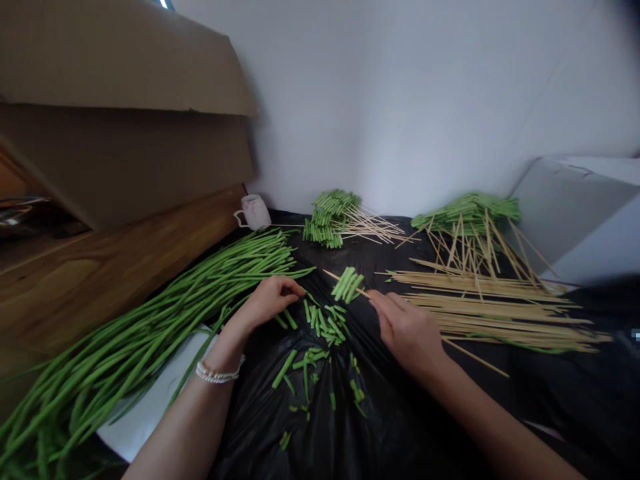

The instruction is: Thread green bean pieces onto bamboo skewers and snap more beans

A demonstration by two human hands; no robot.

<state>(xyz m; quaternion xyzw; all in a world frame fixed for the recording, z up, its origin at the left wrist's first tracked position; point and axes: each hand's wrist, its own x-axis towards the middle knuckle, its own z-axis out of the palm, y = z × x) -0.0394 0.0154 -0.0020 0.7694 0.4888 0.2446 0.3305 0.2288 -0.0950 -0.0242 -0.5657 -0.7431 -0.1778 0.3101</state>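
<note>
In my right hand [407,327] is a thin wooden skewer [331,275], pinched near its right end. Several cut long-bean pieces [348,285] are threaded side by side on it. My left hand [270,299], a beaded bracelet at its wrist, has its fingers closed at the tips, where a green piece of long bean [309,295] shows, partly hidden. Loose cut pieces [325,323] lie between and below the hands on black plastic sheeting [395,427]. Whole long beans [200,287] spread in a big pile beyond and left of my left hand.
Bare skewers [495,313] lie in rows at right. Two heaps of filled skewers, one at the back [330,217] and another at back right [470,213], lie by the wall. A white mug [254,212], a cardboard box [125,147] and a white box [580,207] stand around.
</note>
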